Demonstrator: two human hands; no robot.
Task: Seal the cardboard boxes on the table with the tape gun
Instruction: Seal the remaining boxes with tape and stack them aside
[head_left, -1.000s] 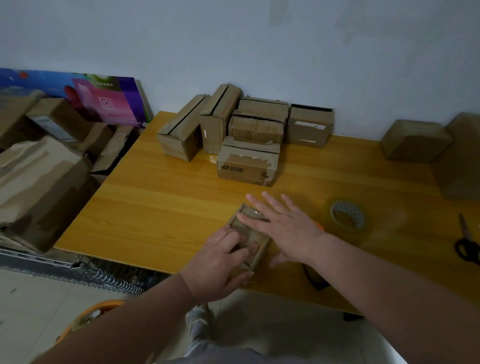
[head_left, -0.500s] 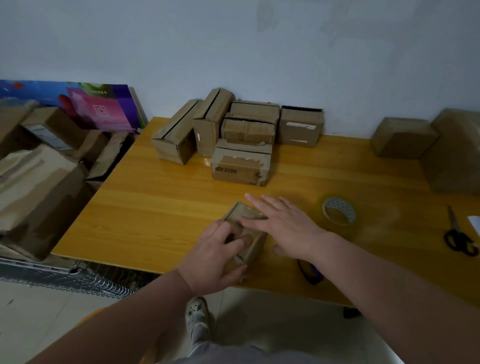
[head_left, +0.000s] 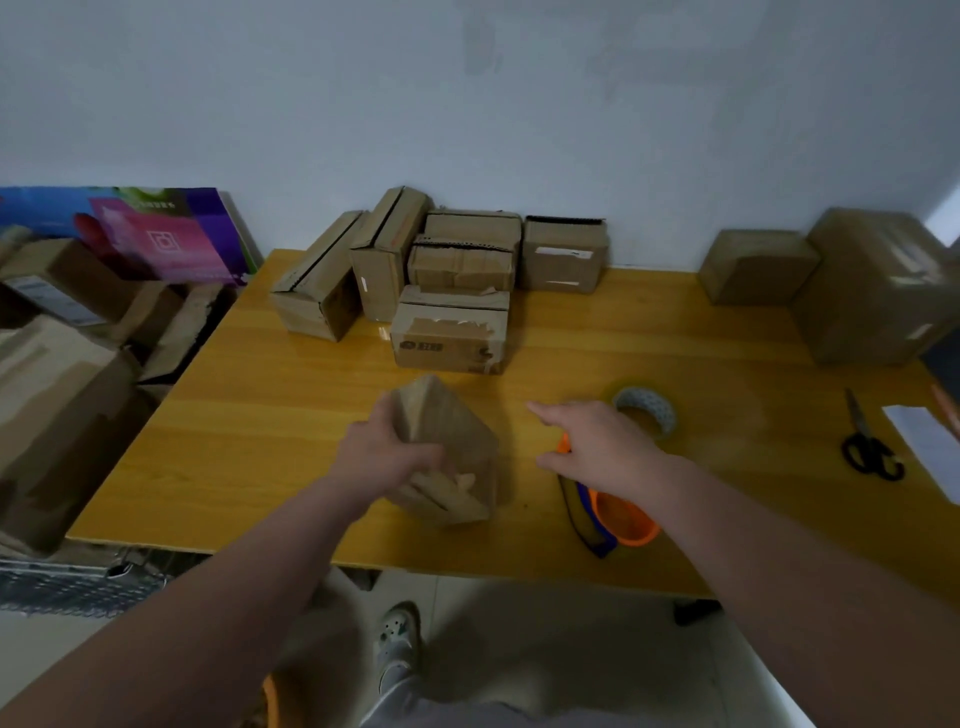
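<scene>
I record the left hand (head_left: 384, 457) grasping the small cardboard box (head_left: 452, 441), which is tilted up at the near part of the table (head_left: 249, 441). Behind the box, a cluster of cardboard boxes (head_left: 449, 332) stands by the wall. Just right of the box, the right hand (head_left: 597, 441) is released, fingers extended, over the tape gun (head_left: 618, 514); I cannot confirm contact. Further right of the box lie a tape roll (head_left: 647, 410), then scissors (head_left: 867, 447).
</scene>
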